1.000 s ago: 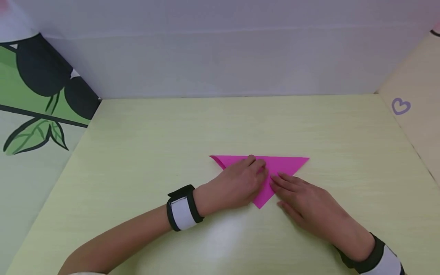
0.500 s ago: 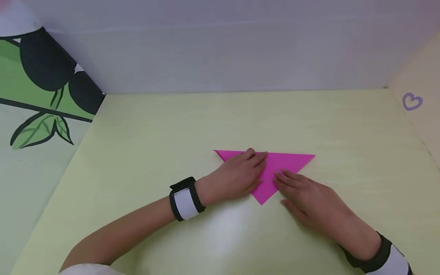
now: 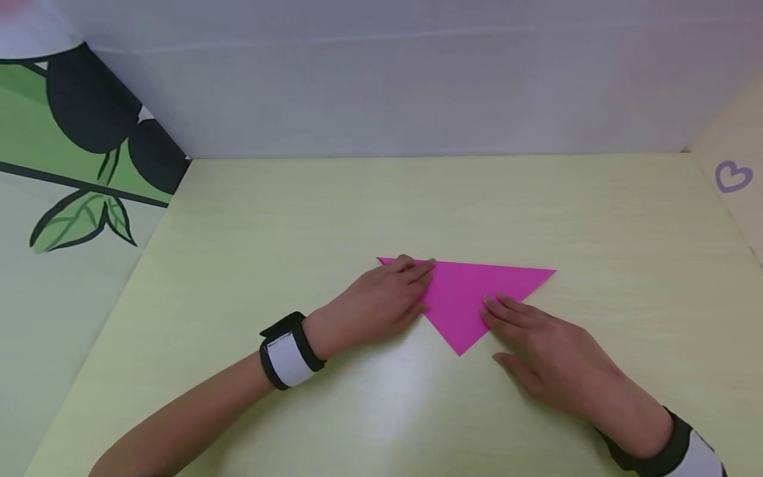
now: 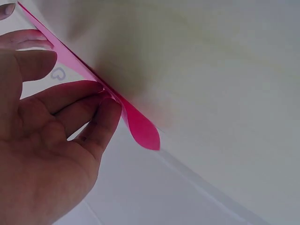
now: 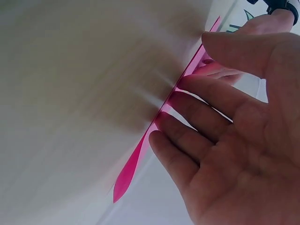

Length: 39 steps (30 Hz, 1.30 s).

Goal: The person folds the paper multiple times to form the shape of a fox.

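Surface (image 3: 298, 218) in pale wood tone bears a pink paper (image 3: 459, 295), folded into a triangle, its long edge away from the person and one point toward them. The right hand (image 3: 548, 351) lies extended, fingertips on the paper's right slanting edge, thumb off it; the left hand (image 3: 375, 298) rests slightly bent-fingered near the far left corner. Neither grips; both seem to press so that the layers stay together without slipping, since the wrist views show the ends bowing apart. Compared with half a second ago, the left hand has slid leftward, baring more pink, while the right has barely moved.
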Tool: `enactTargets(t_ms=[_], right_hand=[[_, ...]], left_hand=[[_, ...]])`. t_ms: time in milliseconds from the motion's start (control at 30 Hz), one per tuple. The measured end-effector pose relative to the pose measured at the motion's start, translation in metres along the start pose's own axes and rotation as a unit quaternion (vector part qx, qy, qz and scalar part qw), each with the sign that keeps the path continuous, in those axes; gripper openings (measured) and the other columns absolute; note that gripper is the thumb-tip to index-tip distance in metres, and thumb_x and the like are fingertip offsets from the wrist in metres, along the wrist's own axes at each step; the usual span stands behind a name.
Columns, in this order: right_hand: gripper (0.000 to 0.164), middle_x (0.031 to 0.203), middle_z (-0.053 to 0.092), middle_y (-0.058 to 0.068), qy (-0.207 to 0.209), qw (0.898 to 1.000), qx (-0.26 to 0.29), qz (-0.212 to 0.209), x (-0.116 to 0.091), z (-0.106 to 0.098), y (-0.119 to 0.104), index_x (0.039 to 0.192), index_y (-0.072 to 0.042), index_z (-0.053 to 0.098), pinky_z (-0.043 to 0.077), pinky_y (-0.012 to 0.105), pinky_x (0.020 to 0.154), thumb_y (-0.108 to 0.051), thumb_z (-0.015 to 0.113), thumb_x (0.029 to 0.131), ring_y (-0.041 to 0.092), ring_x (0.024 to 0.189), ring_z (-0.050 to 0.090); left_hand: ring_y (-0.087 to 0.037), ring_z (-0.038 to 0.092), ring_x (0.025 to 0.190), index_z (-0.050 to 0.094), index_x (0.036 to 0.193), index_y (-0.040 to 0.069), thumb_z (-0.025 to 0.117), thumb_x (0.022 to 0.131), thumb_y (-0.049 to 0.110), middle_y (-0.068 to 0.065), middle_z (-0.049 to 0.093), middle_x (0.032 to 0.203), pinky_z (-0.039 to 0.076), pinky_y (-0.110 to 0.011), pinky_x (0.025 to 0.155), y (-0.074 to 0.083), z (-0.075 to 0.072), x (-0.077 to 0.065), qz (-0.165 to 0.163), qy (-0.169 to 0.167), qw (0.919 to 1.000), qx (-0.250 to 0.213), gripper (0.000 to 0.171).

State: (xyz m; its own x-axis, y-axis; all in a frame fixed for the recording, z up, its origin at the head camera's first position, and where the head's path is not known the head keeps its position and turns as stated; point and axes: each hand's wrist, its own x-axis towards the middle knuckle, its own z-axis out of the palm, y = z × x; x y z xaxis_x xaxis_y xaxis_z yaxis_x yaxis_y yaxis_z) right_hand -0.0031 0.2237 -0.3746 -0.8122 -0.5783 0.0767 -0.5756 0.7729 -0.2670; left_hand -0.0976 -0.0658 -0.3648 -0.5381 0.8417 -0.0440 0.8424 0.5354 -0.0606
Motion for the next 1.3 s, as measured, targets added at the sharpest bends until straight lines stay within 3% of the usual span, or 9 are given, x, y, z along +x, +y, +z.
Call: enactTargets(t_ms=[433,800,1133,1300], right_hand=[[0.063,0.154,0.051,0.008,0.001,1.0,0.003,0.008,-0.003,0.0,-0.001,0.146,-0.009,0.057,0.055,0.047,0.094,-0.029,0.079,0.09,0.029,0.141,0.049],[0.062,0.154,0.051,0.008,-0.003,1.0,0.008,0.011,-0.001,0.001,-0.001,0.146,-0.009,0.057,0.056,0.047,0.093,-0.031,0.078,0.092,0.028,0.142,0.048],[0.062,0.154,0.05,0.008,-0.015,0.999,0.012,0.029,0.001,-0.002,-0.001,0.146,-0.01,0.057,0.056,0.047,0.093,-0.032,0.076,0.092,0.03,0.143,0.047],[0.062,0.154,0.051,0.009,-0.013,0.999,0.008,0.028,-0.001,-0.003,-0.002,0.146,-0.008,0.058,0.056,0.046,0.092,-0.031,0.078,0.091,0.031,0.143,0.047]], left_hand=[[-0.03,0.053,0.131,0.059,0.141,-0.002,0.062,0.102,0.027,-0.018,0.052,0.151,0.043,-0.034,0.108,-0.021,0.005,-0.035,-0.018,0.045,0.9984,-0.028,0.048],[-0.031,0.053,0.12,0.06,0.139,-0.003,0.063,0.102,0.03,-0.017,0.051,0.152,0.046,-0.036,0.103,-0.036,0.007,-0.058,-0.052,0.049,0.9963,-0.047,0.05],[-0.034,0.057,0.121,0.068,0.126,-0.005,0.069,0.098,0.029,-0.02,0.061,0.14,0.05,-0.041,0.101,-0.043,-0.006,-0.056,-0.067,0.061,0.9946,-0.05,0.044],[-0.036,0.057,0.118,0.065,0.13,-0.007,0.072,0.095,0.017,-0.021,0.065,0.133,0.05,-0.041,0.1,-0.041,-0.017,-0.037,-0.074,0.09,0.9914,-0.059,0.043]])
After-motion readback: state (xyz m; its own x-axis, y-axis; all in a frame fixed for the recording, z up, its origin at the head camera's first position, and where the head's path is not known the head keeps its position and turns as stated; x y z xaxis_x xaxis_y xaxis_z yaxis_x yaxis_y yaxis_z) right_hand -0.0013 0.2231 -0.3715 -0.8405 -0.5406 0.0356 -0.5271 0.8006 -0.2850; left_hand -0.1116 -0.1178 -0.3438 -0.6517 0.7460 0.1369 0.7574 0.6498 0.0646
